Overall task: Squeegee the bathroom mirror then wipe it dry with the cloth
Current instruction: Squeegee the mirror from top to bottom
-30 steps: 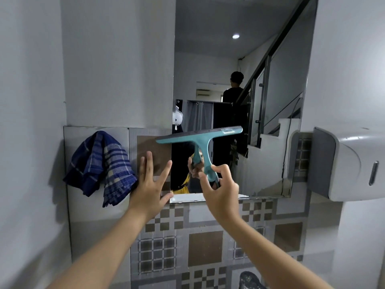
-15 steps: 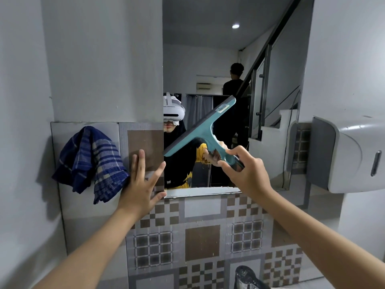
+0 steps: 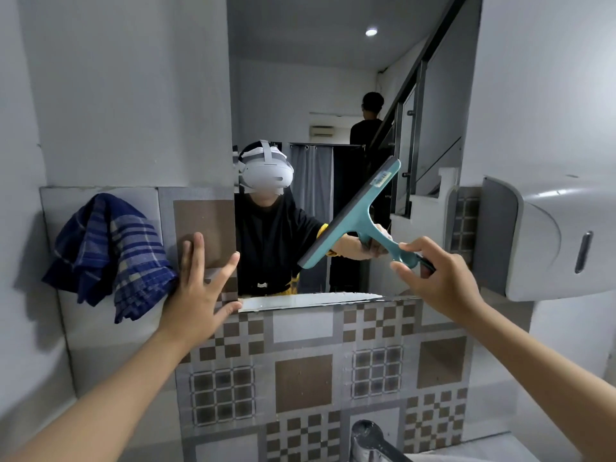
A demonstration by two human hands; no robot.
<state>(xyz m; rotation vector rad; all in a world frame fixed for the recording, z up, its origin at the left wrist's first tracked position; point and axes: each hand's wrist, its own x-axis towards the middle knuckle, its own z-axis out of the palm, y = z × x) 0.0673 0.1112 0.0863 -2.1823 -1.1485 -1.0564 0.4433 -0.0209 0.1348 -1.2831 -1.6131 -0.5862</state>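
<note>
The squeegee (image 3: 358,218) is teal with a dark grey blade edge. At nine o'clock from it hangs a navy cloth (image 3: 110,255) with pale plaid stripes. The tiles (image 3: 303,381) at six o'clock show brown-and-grey checks and squares. The dispenser (image 3: 546,238) at three o'clock is white and grey.

A small label on the squeegee (image 3: 353,221) is too blurred to read.

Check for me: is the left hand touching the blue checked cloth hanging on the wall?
Cannot tell. In the head view the left hand lies flat on the tiled wall, its edge right at the blue checked cloth, with no clear gap or contact visible.
</note>
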